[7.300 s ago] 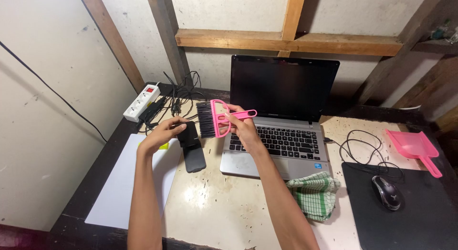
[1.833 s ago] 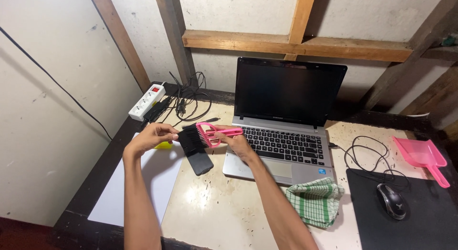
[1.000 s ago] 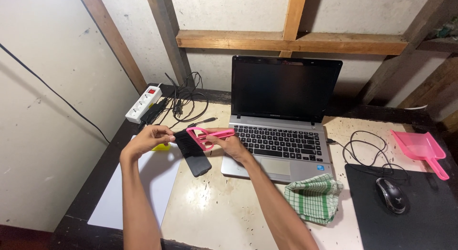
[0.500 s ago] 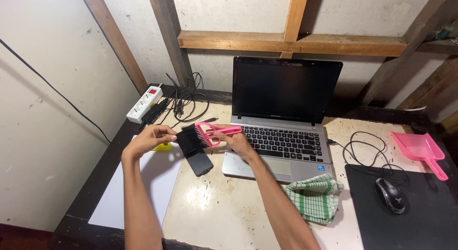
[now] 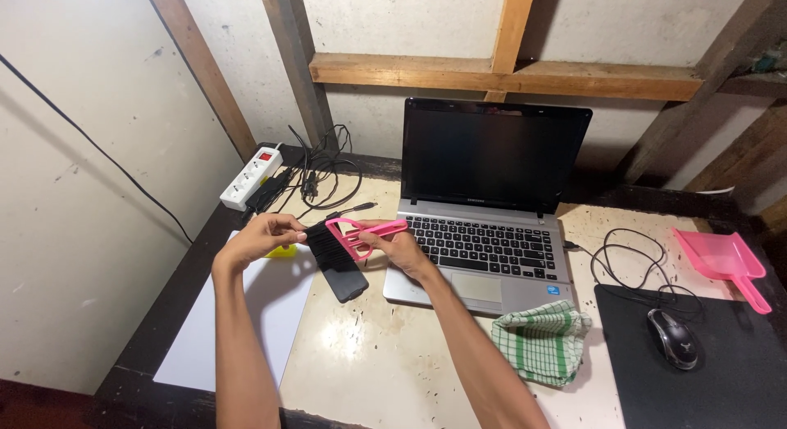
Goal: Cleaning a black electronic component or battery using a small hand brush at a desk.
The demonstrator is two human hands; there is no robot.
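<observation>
My right hand (image 5: pixel 403 250) grips the handle of a small pink brush (image 5: pixel 354 235) with black bristles, held just above the desk to the left of an open laptop (image 5: pixel 489 208). My left hand (image 5: pixel 264 239) pinches the black bristles at the brush's left end. Below the brush lies a black phone (image 5: pixel 344 280), flat on the desk. A small yellow object (image 5: pixel 284 251) shows just under my left hand.
A white sheet (image 5: pixel 238 321) lies at the left. A white power strip (image 5: pixel 251 177) and tangled cables (image 5: pixel 321 165) sit at the back left. A green checked cloth (image 5: pixel 541 339), black mouse (image 5: pixel 672 337) on a dark mat (image 5: pixel 721 372) and pink dustpan (image 5: pixel 723 261) stand right.
Both hands have stayed on the brush beside the laptop; the brush has tilted and shifted slightly over the phone while my left fingers work along the bristles.
</observation>
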